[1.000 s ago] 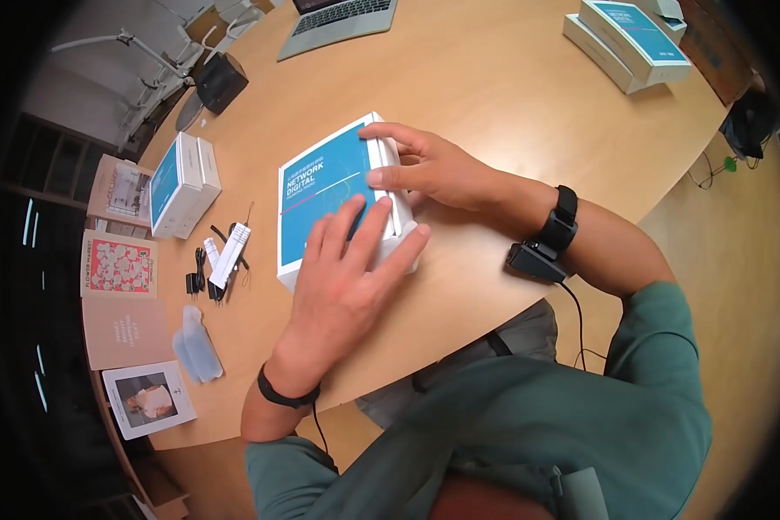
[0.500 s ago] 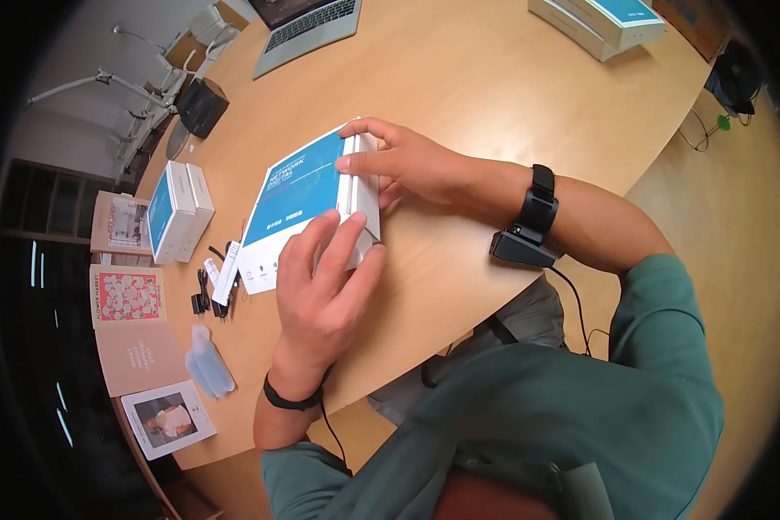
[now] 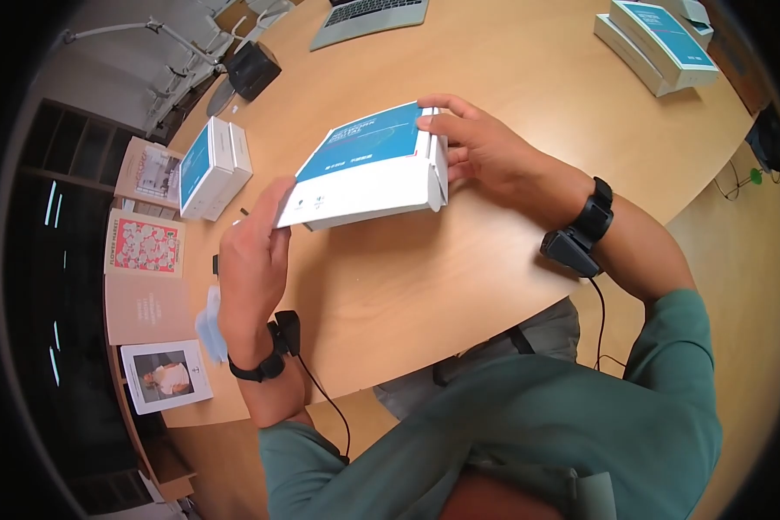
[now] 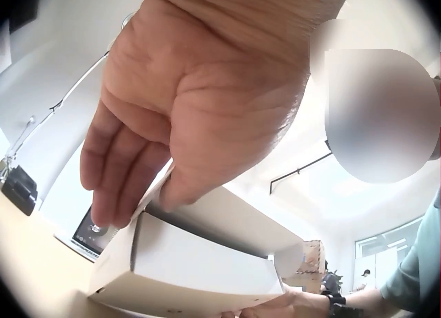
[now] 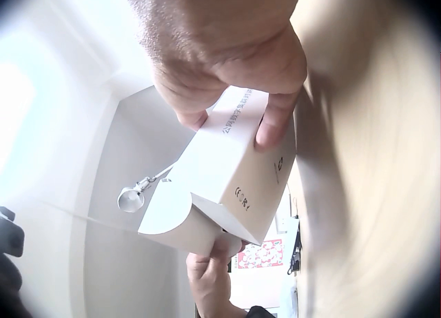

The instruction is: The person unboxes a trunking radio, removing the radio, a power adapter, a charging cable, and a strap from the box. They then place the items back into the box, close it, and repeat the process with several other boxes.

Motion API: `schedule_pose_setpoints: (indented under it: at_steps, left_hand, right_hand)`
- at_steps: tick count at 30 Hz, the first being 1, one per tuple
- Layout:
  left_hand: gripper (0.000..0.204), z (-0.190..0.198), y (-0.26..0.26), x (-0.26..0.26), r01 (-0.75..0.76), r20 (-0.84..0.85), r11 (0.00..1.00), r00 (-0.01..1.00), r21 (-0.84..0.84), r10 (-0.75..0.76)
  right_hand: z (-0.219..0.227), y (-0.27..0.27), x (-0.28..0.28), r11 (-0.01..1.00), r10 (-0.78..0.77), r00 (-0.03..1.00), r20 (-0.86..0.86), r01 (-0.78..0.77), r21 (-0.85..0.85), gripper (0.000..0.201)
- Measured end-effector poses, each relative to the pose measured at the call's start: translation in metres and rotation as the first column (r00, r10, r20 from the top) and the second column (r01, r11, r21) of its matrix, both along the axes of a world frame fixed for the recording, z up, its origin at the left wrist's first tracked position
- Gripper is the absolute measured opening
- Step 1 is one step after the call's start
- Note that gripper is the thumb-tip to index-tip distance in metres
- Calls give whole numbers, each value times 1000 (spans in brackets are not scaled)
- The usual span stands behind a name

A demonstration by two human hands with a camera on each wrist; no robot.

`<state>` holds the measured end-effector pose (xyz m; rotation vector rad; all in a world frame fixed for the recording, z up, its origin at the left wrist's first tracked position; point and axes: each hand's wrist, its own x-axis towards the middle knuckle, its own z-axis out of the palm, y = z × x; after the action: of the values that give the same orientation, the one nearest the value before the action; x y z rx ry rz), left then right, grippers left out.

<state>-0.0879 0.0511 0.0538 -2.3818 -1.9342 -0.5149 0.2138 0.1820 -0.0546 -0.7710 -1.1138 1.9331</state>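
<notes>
A blue-and-white cardboard box (image 3: 368, 186) with printed lettering is held tilted over the table, a shadow beneath it. My right hand (image 3: 494, 152) grips its right end, thumb on the top and fingers around the side. At the left corner my left hand (image 3: 256, 260) pinches the edge of the white lid (image 3: 321, 204) between thumb and fingers. The left wrist view shows this lid raised, with a gap over the white box body (image 4: 200, 256). In the right wrist view, a white flap (image 5: 169, 208) stands out from the box's end.
Blue-and-white boxes stand at the left (image 3: 204, 178) and the far right (image 3: 667, 39). A laptop (image 3: 368, 22) and a black desk object (image 3: 253, 69) are at the back. Printed cards (image 3: 147, 243) line the left edge, near a translucent bluish piece (image 3: 208, 325).
My left hand has moved from the box's near side to its left corner and taken the lid's edge. The box has turned and tilted up, while my right hand keeps its end.
</notes>
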Motion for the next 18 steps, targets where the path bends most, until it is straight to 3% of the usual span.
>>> schedule_pose_setpoints:
  at_steps: [4,6,12,16,18]
  left_hand:
    - [44,0,1,1,-57,28,998,998,13,57]
    - [43,0,1,0,-50,126,998,991,-36,55]
    - [43,-2,3,-1,9,57,991,998,-137,-1]
    - [52,-8,1,4,-28,39,976,999,-217,37]
    - [61,-17,3,-2,147,145,974,982,-172,-123]
  right_hand:
    - [4,-4,1,1000,1,1000,5,-1,19,76]
    - [5,-4,0,1000,-1,1000,13,1,17,75]
    - [5,-3,2,1000,-11,1000,21,10,6,76]
    - [0,3,2,999,-32,997,73,30,33,81]
    - [0,5,4,999,-26,996,88,24,33,82]
